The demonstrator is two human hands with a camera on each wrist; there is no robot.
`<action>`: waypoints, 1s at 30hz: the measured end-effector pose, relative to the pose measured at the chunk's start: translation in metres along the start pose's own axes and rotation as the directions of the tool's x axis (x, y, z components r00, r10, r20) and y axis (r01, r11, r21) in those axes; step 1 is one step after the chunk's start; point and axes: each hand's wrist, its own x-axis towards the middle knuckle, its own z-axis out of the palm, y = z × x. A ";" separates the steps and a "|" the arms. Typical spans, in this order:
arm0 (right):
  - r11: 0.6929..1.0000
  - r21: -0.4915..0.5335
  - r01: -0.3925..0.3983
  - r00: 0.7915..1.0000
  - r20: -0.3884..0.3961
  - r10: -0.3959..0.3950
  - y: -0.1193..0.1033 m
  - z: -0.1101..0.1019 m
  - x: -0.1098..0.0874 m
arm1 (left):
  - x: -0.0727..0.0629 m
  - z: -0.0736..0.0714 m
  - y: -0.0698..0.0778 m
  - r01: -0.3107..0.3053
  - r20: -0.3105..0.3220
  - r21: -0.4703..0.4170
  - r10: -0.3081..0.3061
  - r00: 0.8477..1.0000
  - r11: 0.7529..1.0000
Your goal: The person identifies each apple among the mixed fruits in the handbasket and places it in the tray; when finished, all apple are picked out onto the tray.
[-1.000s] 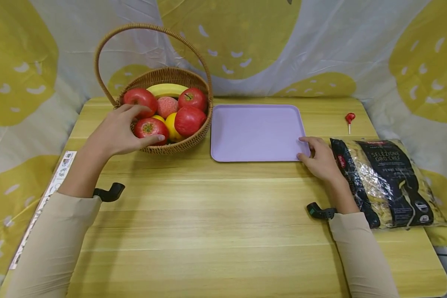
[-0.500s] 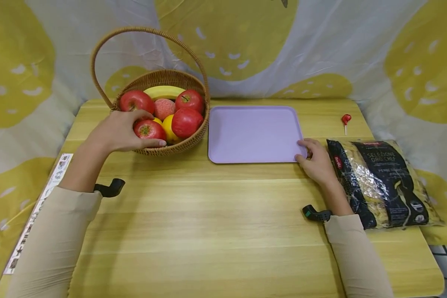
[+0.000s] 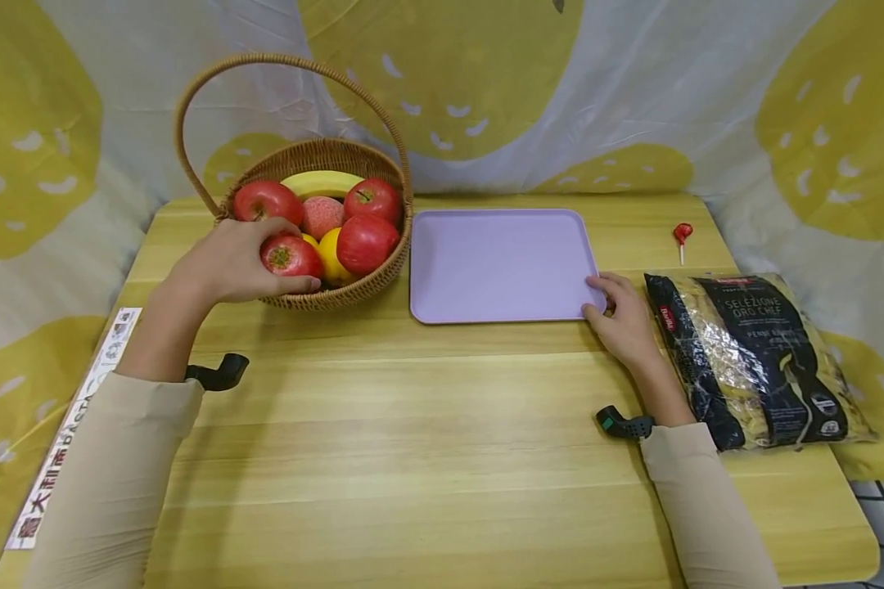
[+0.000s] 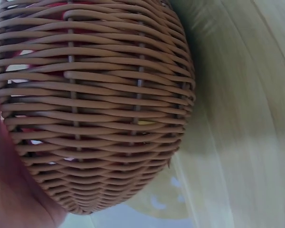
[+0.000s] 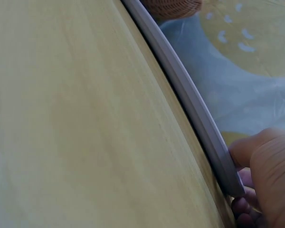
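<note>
In the head view, my left hand reaches over the near-left rim of a wicker basket and grips a red apple, thumb in front and fingers behind. The apple sits among other fruit in the basket. In the left wrist view the basket's woven side hides the apple and most of the hand. My right hand pinches the right edge of a flat lilac tray lying on the table. The right wrist view shows the thumb on the tray's rim, with other fingers partly beneath its corner.
Also in the basket are a banana, more red apples, a pinkish fruit and yellow fruit. A tall handle arches above. Right of the tray lie a red lollipop and a penne bag. A printed strip lies at left.
My left hand has come down from above the apples, and its fingers have closed round the near-left apple. The right hand stays at the tray's edge. The head view has shifted slightly.
</note>
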 end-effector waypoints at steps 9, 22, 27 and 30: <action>1.000 -0.010 -0.007 1.000 -0.005 0.007 -0.002 0.000 -0.001 | -0.003 -0.001 0.000 -0.047 -0.190 -0.234 0.002 0.982 0.971; 0.999 -0.010 0.037 0.999 -0.011 -0.037 -0.002 0.004 0.002 | -0.012 -0.002 0.027 -0.044 -0.305 -0.471 -0.115 0.945 0.881; 0.999 -0.004 0.045 0.999 -0.017 -0.045 -0.001 0.004 0.001 | -0.005 -0.005 0.051 -0.118 -0.346 -0.480 -0.064 0.936 0.869; 0.999 -0.003 0.040 0.999 -0.017 -0.040 0.001 0.003 0.000 | 0.001 -0.002 0.068 -0.149 -0.351 -0.512 -0.048 0.935 0.846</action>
